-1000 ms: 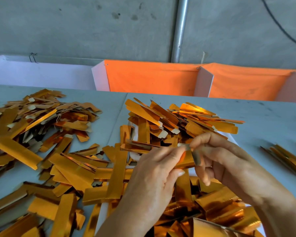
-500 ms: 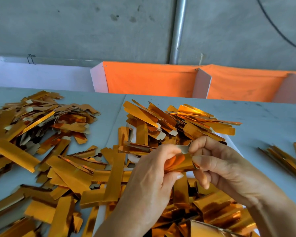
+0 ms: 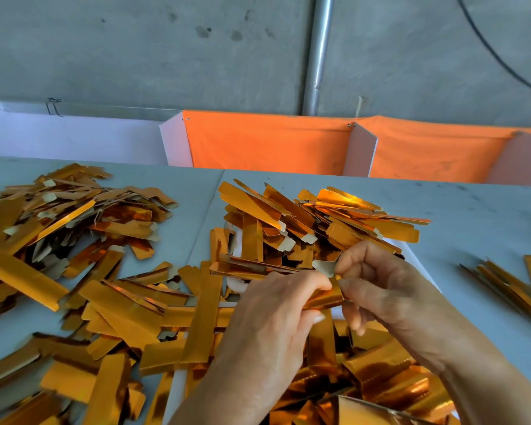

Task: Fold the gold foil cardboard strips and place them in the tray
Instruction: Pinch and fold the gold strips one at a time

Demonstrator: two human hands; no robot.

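Both hands hold one gold foil strip just above the middle pile. My left hand pinches its left part between thumb and fingers. My right hand grips the right end, where the strip's pale cardboard tab sticks up. The strip is curled into a fold between the hands. Under them lies a white tray heaped with gold strips; only bits of its rim show. Folded gold pieces lie in its near end.
A large loose heap of gold strips covers the grey table at left and front left. A small bundle of strips lies at the right edge. Orange and white partition boards stand along the table's far side, below a concrete wall.
The strip has gone from nearly flat to curled and folded between the hands. Both hands have drawn slightly closer together, and the pale tab now shows above my right fingers.
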